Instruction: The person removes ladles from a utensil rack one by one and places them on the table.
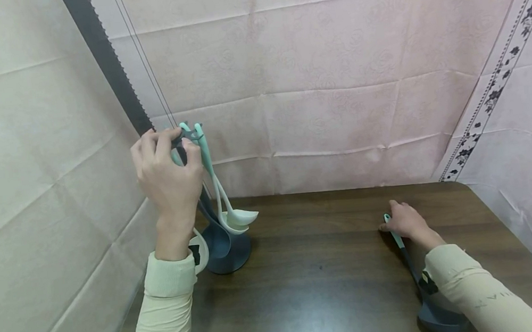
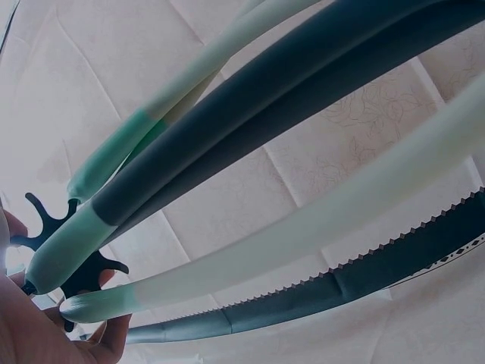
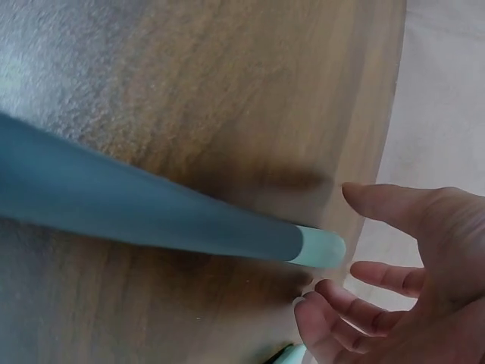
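Observation:
My left hand (image 1: 167, 170) grips the dark hooked top of a utensil stand (image 1: 236, 257) at the table's left side. Pale ladles (image 1: 243, 216) with mint handles and a dark ladle (image 1: 217, 240) hang from it. In the left wrist view, the black hooks (image 2: 95, 269) show between the handles, thumb and fingers around them. Over at the right, my right hand (image 1: 406, 220) hovers at the mint end of a dark kitchen utensil (image 1: 407, 259) lying on the table. Its thumb and fingers (image 3: 386, 201) are spread either side of the handle end, apart from it. The sleeve partly covers the utensil's head.
The brown wooden table (image 1: 305, 269) has pale cloth (image 1: 317, 102) hanging behind it and on both sides. A second mint-coloured tip (image 3: 289, 355) shows at the bottom of the right wrist view; what it belongs to is cut off.

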### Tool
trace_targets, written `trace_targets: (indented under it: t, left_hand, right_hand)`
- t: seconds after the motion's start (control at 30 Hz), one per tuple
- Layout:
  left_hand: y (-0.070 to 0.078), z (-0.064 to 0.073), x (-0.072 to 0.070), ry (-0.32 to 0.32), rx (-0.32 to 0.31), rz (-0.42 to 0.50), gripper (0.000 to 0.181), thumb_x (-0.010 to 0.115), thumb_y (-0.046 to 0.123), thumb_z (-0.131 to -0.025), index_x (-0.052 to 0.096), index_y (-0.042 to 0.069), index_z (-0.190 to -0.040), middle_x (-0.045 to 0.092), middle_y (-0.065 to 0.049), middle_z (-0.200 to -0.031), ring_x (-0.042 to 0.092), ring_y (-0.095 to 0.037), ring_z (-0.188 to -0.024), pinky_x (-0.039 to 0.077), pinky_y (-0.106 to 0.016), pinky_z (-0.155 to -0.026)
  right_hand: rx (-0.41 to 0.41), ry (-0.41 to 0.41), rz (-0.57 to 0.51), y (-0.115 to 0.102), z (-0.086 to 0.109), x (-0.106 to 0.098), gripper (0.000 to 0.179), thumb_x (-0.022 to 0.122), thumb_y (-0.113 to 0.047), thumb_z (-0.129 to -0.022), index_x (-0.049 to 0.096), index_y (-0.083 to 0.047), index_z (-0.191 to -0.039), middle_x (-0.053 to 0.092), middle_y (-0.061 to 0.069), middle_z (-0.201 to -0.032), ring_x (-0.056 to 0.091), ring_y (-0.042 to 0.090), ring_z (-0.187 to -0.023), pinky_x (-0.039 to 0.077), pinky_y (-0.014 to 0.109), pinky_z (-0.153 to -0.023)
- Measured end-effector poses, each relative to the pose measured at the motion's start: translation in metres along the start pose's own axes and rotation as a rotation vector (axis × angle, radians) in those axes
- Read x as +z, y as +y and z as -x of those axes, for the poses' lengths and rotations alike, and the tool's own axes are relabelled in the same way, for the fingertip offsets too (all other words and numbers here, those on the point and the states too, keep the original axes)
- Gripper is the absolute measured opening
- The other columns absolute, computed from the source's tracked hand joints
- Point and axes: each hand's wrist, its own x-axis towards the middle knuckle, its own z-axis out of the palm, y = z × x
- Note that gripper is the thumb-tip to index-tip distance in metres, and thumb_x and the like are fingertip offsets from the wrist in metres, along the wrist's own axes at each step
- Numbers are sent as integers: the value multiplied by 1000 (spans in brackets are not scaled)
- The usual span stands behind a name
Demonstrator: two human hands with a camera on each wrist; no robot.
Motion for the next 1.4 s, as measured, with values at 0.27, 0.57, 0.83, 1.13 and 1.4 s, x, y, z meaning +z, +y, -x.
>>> trace_targets:
  t: [0.27,0.57,0.83,1.13,1.4]
  left_hand:
    - [-1,0,0,-5,3,-25,42,54,33,-97,79,3,-113,70,-17,-113,56,-36,-126,52,-57,-94]
    - [-1,0,0,-4,-3,-17,40,56,32,-97,80,4,-113,71,-15,-114,57,-35,-126,51,-57,-96]
    - [-1,-1,0,-6,1,-14,39,56,32,-97,80,4,-112,72,-15,-113,57,-35,-127,51,-57,-99]
    - [-1,-1,0,11,23,-10,38,57,30,-94,81,5,-110,73,-14,-110,59,-35,-125,51,-57,-100]
    - [1,-3,-3,-17,19,-29,37,58,27,-96,81,4,-112,73,-16,-110,59,-36,-128,50,-57,-103]
  right_hand:
    - [-36,-33,47,-8,-1,2,86,82,-41,-88,47,16,-142,51,46,-131,50,67,-119,48,71,-94]
    - [-90,9,59,-18,3,2,102,80,-56,-86,42,12,-153,44,47,-144,40,71,-130,40,78,-101]
    - [-87,10,90,-23,5,4,110,70,-71,-88,34,0,-163,25,42,-162,18,67,-148,18,87,-108]
    - [-89,3,74,-27,6,6,110,61,-77,-90,29,-3,-166,17,40,-166,11,64,-151,9,86,-110]
    - [-98,31,65,-31,5,7,108,57,-78,-92,29,-5,-166,16,39,-167,9,64,-152,6,86,-111]
